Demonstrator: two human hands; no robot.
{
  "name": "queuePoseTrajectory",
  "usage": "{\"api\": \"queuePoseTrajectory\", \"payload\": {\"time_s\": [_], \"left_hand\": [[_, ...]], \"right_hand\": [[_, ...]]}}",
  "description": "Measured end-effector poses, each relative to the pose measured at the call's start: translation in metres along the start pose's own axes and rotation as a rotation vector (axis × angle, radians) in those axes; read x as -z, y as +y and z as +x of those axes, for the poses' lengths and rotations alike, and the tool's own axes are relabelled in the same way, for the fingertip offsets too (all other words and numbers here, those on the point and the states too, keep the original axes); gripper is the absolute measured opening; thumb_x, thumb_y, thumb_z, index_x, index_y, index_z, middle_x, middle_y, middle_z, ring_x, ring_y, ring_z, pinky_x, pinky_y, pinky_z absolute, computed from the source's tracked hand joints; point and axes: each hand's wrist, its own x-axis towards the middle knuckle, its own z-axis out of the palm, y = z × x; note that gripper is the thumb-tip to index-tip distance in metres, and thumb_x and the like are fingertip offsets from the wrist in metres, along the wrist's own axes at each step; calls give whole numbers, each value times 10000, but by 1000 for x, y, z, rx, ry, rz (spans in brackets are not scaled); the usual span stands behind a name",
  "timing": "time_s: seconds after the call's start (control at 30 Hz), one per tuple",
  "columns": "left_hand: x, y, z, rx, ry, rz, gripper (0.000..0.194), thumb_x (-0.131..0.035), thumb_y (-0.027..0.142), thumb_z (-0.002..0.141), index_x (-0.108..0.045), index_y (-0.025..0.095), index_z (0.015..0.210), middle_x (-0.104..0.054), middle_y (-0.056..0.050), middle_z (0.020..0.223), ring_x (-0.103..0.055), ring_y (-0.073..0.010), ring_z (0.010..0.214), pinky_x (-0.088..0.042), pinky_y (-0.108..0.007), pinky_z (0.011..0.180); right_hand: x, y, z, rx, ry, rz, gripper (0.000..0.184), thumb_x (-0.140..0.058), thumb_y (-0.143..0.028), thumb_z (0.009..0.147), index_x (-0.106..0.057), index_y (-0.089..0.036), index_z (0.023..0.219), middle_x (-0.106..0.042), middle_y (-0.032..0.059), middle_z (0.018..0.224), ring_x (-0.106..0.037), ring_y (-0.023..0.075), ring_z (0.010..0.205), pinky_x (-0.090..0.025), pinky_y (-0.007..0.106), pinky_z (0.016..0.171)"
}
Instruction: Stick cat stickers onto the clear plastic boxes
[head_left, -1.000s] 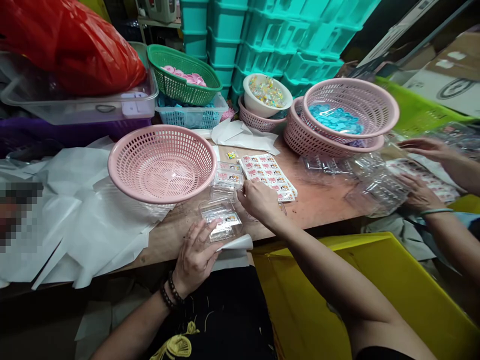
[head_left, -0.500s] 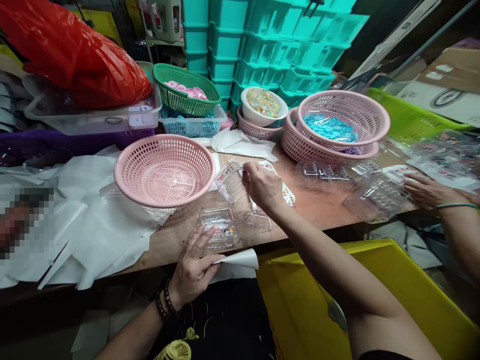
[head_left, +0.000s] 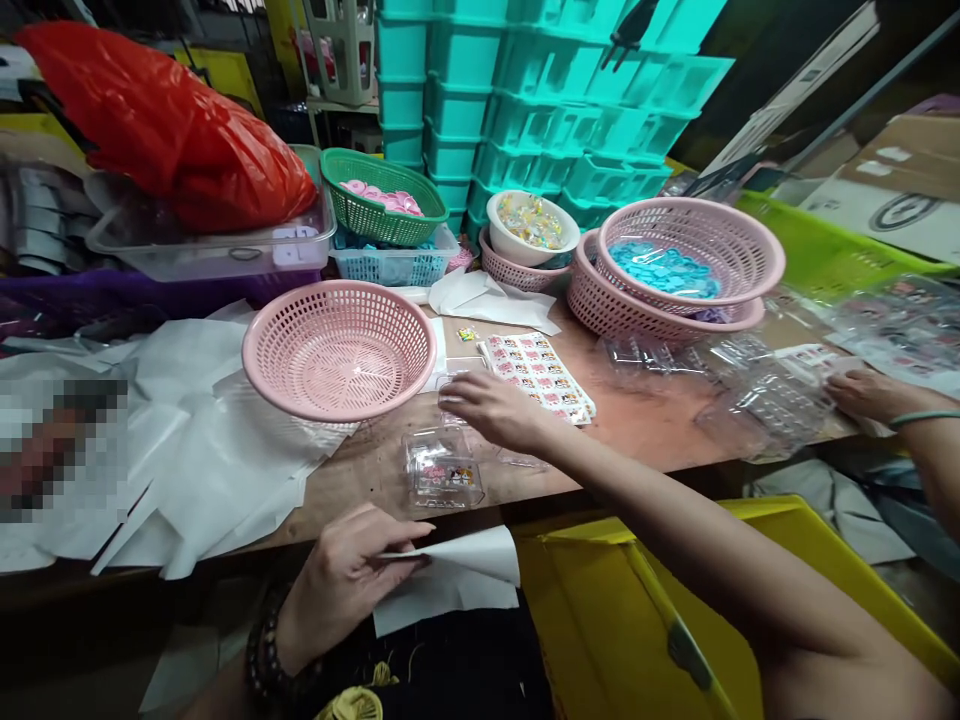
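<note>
My left hand point(head_left: 341, 580) hovers below the table's front edge, its fingers pinched on a sheet of white paper point(head_left: 457, 565). My right hand point(head_left: 491, 405) reaches over the wooden table point(head_left: 637, 420), fingers curled down onto a clear plastic box point(head_left: 454, 385) just right of the empty pink basket point(head_left: 339, 345). A second clear box with a printed card inside point(head_left: 442, 470) lies near the front edge between my hands. A sticker sheet point(head_left: 538, 368) lies to the right of my right hand.
Pink baskets with blue pieces point(head_left: 679, 265), a white bowl point(head_left: 531, 222) and a green basket point(head_left: 382, 195) stand at the back. White paper point(head_left: 195, 430) covers the left. Another person's hand point(head_left: 862, 392) works among clear trays point(head_left: 757, 390) at right. A yellow bin point(head_left: 637, 620) sits below.
My right hand has come down from the raised clear box to the table beside the pink basket. My left hand has drawn back off the near box, holding the paper lower.
</note>
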Motion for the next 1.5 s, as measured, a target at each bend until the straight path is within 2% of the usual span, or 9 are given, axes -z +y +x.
{"api": "queuePoseTrajectory", "payload": {"time_s": [0.1, 0.27, 0.47, 0.63, 0.87, 0.97, 1.07, 1.23, 1.5], "left_hand": [[0, -2, 8, 56, 31, 1, 182, -751, 291, 841, -743, 224, 1009, -730, 18, 696, -670, -110, 602, -555, -187, 558], [-12, -4, 26, 275, 13, -227, 197, -796, 356, 782, -772, 188, 883, -794, -29, 793, -739, -151, 644, -607, -209, 604], [-20, -10, 35, 688, 50, -749, 440, -886, 351, 652, -732, 140, 1006, -791, -52, 831, -741, -164, 702, -617, -238, 656], [-24, -12, 33, 716, 18, -772, 325, -817, 432, 736, -770, 139, 869, -780, -56, 800, -702, -138, 674, -572, -223, 654], [-31, -8, 33, 716, -66, -625, 449, -722, 554, 791, -755, 109, 738, -749, -64, 739, -634, -129, 632, -492, -220, 610], [-33, -7, 35, 795, -94, -762, 473, -783, 564, 719, -757, 115, 864, -756, -70, 811, -652, -151, 695, -509, -246, 663], [-33, -8, 38, 824, -155, -911, 470, -848, 490, 670, -742, 121, 941, -752, -74, 870, -663, -169, 792, -514, -270, 750], [-29, -9, 42, 926, -360, -959, 382, -902, 408, 566, -674, 106, 612, -622, 1, 556, -498, -67, 515, -396, -188, 538], [-21, 1, 49, 803, -348, -610, 288, -795, 360, 680, -671, 103, 646, -553, 14, 552, -421, -77, 525, -306, -194, 486]], "right_hand": [[29, -28, -19, -314, 319, 345, 208, -518, -284, 967, -670, -219, 1094, -674, 97, 1121, -589, 222, 1060, -460, 385, 930], [46, -85, -45, -453, -145, 705, 340, -730, -303, 803, -645, -202, 1117, -702, 71, 1012, -644, 198, 882, -500, 308, 760], [25, -79, -60, -753, -103, 950, 193, -704, -347, 816, -613, -178, 798, -665, 0, 725, -595, 132, 653, -436, 239, 583], [38, -77, -60, -667, -211, 773, 253, -666, -433, 857, -682, -184, 895, -716, 40, 810, -643, 171, 720, -463, 266, 625], [30, -89, -52, -589, 26, 616, 117, -662, -290, 889, -731, -208, 843, -748, 12, 746, -673, 139, 658, -514, 261, 664], [16, -90, -57, -501, 221, 386, 125, -632, -276, 922, -735, -223, 875, -762, -3, 743, -683, 126, 637, -533, 368, 888], [9, -90, -66, -245, 438, -17, 124, -610, -208, 929, -733, -213, 921, -785, 42, 939, -721, 160, 791, -459, 479, 1044], [10, -89, -76, 371, 666, -336, 186, -640, -134, 859, -742, -265, 775, -769, -42, 997, -668, 125, 957, -517, 292, 950], [19, -108, -80, 234, 514, -295, 293, -465, -181, 919, -749, -234, 872, -774, 17, 998, -686, 177, 968, -489, 400, 990]]}}
